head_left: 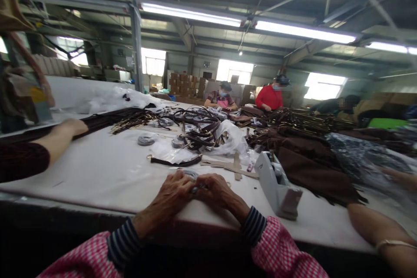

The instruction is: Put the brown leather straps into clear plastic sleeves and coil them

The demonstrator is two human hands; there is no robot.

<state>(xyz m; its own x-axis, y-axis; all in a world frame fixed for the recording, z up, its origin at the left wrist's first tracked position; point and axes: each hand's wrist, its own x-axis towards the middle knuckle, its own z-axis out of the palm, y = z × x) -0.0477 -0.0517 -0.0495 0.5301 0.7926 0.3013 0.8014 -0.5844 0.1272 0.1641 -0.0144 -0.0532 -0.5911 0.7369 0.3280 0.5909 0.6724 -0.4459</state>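
Note:
My left hand (176, 189) and my right hand (215, 189) meet near the front edge of the white table (107, 173). Both sets of fingers are closed round a small grey bundle (190, 173), partly shiny like plastic wrap. Most of it is hidden by the fingers, so its kind does not show. Just beyond lies a dark brown strap (176, 162) with a metal ring at its end. Light beige strips (228, 166) cross each other behind my right hand. Farther left rests a grey coil (146, 140).
A grey tape dispenser (276, 186) stands to the right, beside brown fabric pieces (306, 160). Dark straps (198, 128) and clear plastic bags (233, 139) pile up mid-table. Co-workers' arms reach in at left (61, 139) and right (381, 230). Other people work across the table.

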